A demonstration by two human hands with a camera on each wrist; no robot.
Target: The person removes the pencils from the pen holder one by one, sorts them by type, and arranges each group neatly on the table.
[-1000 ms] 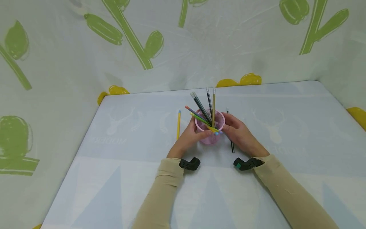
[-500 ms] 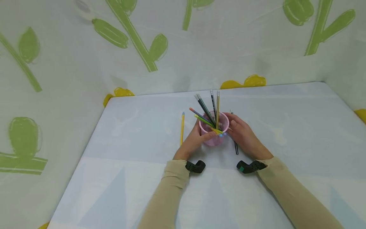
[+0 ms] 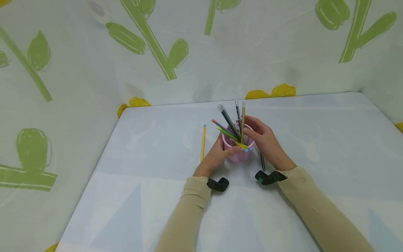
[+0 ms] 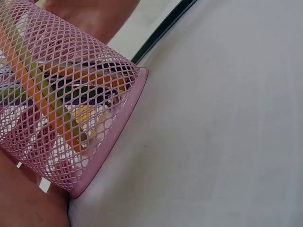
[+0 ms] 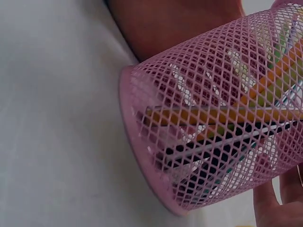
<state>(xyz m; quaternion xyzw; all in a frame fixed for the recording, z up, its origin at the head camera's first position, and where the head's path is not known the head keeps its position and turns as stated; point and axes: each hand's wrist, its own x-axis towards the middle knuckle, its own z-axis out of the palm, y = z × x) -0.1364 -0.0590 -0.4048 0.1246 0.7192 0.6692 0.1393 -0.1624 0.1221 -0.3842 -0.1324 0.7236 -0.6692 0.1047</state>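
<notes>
Head view, pink mesh cup [image 3: 238, 157] of pencils [image 3: 230, 124] between both hands, left hand [image 3: 217, 154] gripping its left side, right hand [image 3: 267, 140] bent at the right rim, its hold unclear, left wrist view, cup base near pale tabletop [image 4: 227, 118], right wrist view, right hand beside upper mesh

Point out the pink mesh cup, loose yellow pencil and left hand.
Pink mesh cup [image 5: 208, 132], right wrist view, side wall.
Loose yellow pencil [image 3: 203, 142], head view, mid-shaft.
Left hand [image 3: 216, 154], head view, back of hand.
</notes>
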